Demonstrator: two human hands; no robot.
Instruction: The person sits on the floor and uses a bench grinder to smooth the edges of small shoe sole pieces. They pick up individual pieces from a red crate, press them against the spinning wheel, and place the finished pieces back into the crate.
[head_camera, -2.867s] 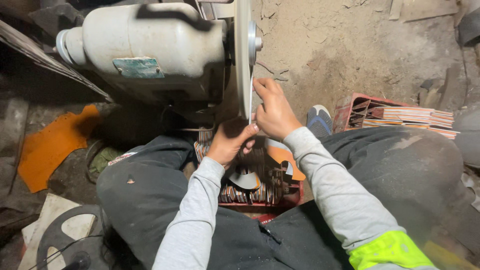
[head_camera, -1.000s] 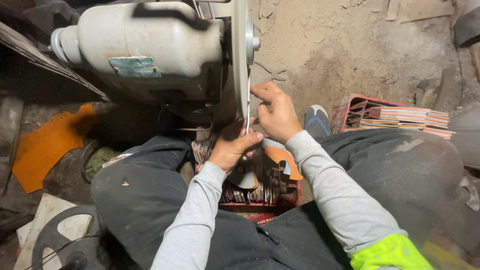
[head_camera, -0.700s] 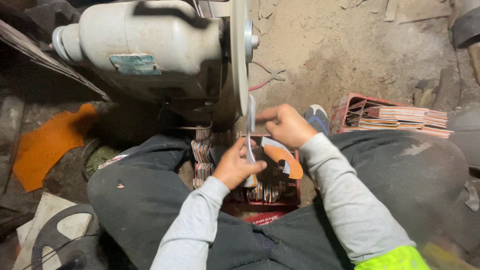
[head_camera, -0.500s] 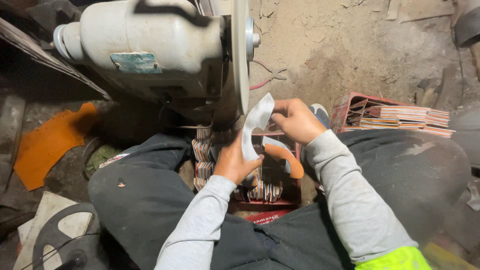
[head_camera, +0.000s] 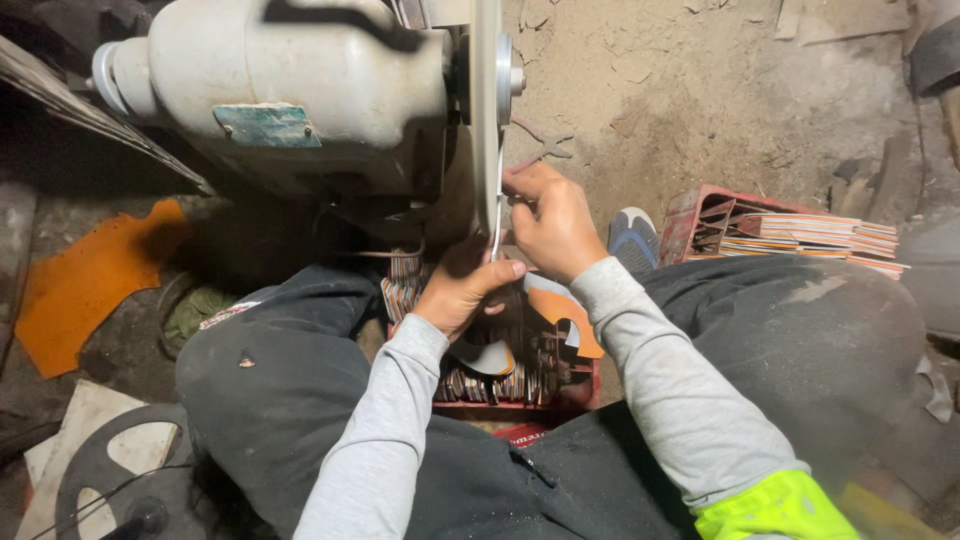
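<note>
Half a second ago the thin pale sheet piece was swung away from the machine, broad face to the camera. Now the thin pale piece (head_camera: 497, 205) is back edge-on against the grinding disc (head_camera: 487, 110), showing only as a narrow strip.

Left hand (head_camera: 462, 290): fingers pinched on the piece's lower end, just above the red crate (head_camera: 520, 400). Right hand (head_camera: 548, 222): fingers clenched on the upper part, close beside the disc face.

Motor housing (head_camera: 290, 90) sits to the left of the disc. The crate between the knees holds stacked cut pieces, an orange one on top. A second crate (head_camera: 705, 215) with flat sheets stands on the dirt floor to the right.

Judgement: another edge is being ground after an inspection turn.
</note>
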